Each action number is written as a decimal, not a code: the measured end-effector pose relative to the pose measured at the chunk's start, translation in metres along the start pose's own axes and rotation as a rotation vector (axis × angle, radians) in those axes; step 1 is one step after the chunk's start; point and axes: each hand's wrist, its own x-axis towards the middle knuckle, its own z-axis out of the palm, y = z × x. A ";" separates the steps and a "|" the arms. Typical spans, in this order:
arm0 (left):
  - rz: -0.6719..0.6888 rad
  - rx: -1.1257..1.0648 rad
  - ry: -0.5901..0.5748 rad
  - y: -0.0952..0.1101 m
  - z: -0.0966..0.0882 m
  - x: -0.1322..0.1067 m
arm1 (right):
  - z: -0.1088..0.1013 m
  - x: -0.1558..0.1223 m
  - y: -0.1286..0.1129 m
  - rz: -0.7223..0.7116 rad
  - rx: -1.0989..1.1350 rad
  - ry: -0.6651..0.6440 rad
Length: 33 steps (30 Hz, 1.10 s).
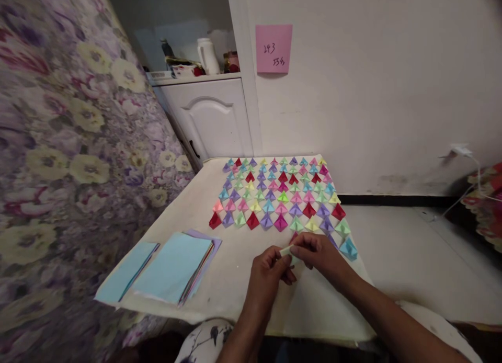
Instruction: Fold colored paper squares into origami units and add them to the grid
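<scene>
Between my two hands, above the near part of the table, is a small folded piece of pale green paper [289, 251]. My left hand [270, 268] pinches its left side between thumb and fingers. My right hand [317, 252] grips the right side, thumb on the paper's face. Just beyond my hands stand several rows of small folded paper pieces, among them a magenta one [281, 222], a dark red one [253, 220] and a blue one [349, 248]. My right hand partly hides the nearest row.
Left on the cream-covered table [231, 290] lie a large stack of coloured paper [174, 266] and a smaller stack [127, 269]. A floral curtain [86, 143] hangs at the left. Behind stand a white cabinet [212, 117] and a wall with a pink note [273, 49].
</scene>
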 end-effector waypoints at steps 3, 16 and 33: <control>0.000 0.001 -0.004 -0.001 0.001 0.000 | 0.000 0.000 0.001 -0.001 -0.030 0.030; -0.077 0.027 -0.057 0.000 0.001 -0.001 | 0.002 0.000 0.003 0.034 -0.013 0.079; -0.119 -0.109 0.027 -0.001 0.000 0.000 | -0.003 0.003 0.003 -0.031 -0.012 0.098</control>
